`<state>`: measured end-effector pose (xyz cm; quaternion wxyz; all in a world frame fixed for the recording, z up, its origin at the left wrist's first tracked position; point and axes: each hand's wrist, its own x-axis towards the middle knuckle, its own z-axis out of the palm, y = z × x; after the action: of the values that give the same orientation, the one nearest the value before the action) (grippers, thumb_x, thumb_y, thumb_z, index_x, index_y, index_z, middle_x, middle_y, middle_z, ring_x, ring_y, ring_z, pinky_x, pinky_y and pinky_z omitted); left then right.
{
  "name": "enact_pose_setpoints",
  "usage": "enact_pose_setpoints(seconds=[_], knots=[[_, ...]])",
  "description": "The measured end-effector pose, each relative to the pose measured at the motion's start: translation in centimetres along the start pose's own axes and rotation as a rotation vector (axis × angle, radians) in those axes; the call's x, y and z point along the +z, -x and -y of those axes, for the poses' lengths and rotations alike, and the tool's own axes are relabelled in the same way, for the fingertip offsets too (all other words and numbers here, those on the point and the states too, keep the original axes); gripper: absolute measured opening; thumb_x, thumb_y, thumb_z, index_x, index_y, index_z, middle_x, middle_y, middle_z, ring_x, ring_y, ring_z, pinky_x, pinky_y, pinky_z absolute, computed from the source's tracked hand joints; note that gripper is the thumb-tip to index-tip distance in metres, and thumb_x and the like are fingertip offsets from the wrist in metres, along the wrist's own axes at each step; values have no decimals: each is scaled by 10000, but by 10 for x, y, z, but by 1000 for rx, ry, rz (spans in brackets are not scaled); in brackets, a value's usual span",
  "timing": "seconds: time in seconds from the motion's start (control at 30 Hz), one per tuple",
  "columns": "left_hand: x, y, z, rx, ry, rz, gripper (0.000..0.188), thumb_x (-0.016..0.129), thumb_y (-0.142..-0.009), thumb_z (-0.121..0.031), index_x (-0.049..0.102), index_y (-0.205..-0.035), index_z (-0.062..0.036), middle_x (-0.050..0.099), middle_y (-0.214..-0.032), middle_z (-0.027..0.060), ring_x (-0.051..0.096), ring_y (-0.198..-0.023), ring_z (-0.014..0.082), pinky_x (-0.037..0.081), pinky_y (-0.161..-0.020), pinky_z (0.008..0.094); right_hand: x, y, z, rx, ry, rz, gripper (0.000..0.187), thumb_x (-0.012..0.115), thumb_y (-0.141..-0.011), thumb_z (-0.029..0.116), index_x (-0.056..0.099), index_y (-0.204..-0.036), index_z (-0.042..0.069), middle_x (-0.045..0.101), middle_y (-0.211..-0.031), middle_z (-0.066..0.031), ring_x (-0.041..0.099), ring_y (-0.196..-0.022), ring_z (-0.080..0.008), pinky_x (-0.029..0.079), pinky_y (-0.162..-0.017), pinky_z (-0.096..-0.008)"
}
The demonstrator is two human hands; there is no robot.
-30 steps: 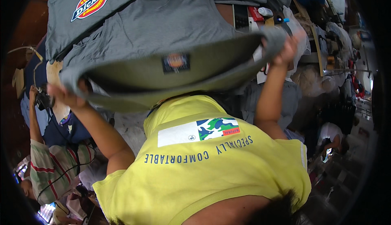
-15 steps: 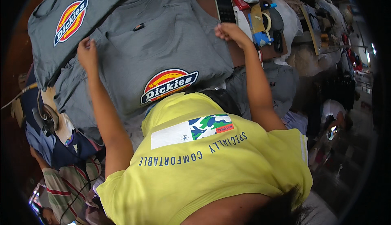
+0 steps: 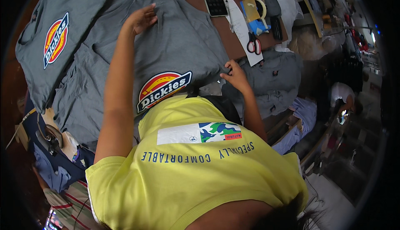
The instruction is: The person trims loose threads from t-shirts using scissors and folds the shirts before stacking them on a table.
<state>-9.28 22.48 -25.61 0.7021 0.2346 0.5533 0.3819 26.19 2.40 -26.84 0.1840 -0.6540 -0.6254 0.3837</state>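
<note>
A person is spreading a grey T-shirt (image 3: 175,51) flat on a brown table (image 3: 233,42).

The left hand (image 3: 141,18) is pressing down, fingers loosely apart; the right hand (image 3: 235,74) is pinching the shirt's edge; red-handled scissors (image 3: 253,44) are lying farther right.

- A grey T-shirt (image 3: 175,51), printed with a red, yellow and blue emblem, is spread flat on the table, its upper part and right edge pressed down.
</note>
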Motion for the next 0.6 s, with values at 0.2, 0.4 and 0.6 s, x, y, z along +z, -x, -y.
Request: enact_pose_setpoints(seconds=[0.2, 0.4, 0.6], knots=[[36, -2, -2, 28, 192, 193, 401, 641, -778, -265, 500, -1039, 4, 525, -1062, 135, 489, -1051, 206, 389, -906, 303, 17, 4, -16, 9, -186, -120, 291, 683, -670, 56, 491, -889, 47, 516, -749, -42, 463, -565, -145, 395, -562, -256], [-15, -36, -2, 21, 826, 799, 422, 587, -815, -279, 490, -1037, 66, 545, -1070, 174, 535, -984, 258, 388, -913, 334, 26, 14, 3, -226, -160, -409, 237, 568, -712, -44, 577, -917, 75, 507, -790, -74, 496, -630, -171, 402, -575, -256], [-57, 38, 17, 205, 951, 638, 549, 475, -814, -505, 574, -925, 23, 585, -1012, 170, 531, -1000, 306, 390, -902, 434, 39, 36, 6, -621, 296, -359, 336, 544, -652, -40, 621, -927, 137, 480, -854, -71, 529, -703, -228, 454, -619, -306]])
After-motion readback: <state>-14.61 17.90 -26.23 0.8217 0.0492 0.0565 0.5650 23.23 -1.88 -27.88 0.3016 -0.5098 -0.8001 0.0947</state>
